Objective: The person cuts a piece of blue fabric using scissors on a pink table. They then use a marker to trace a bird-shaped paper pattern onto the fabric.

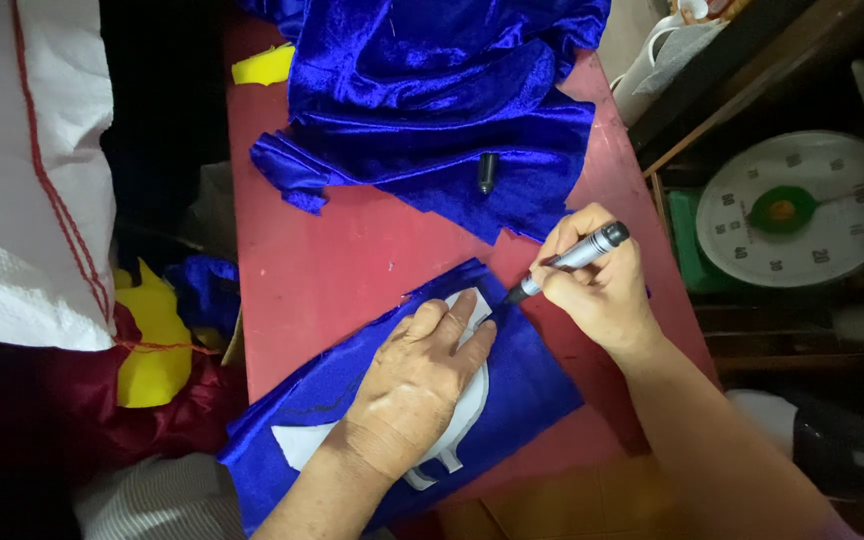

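Observation:
My left hand presses flat on a white paper pattern that lies on a piece of blue velvet fabric on the red table. My right hand grips a grey and black marker, its tip touching the fabric at the pattern's upper edge beside my left fingertips. The marker's black cap lies on a larger heap of blue velvet at the far end of the table.
A yellow scrap lies at the table's far left corner. A white woven sack and yellow and red fabric sit to the left. A round white dial scale stands on the right.

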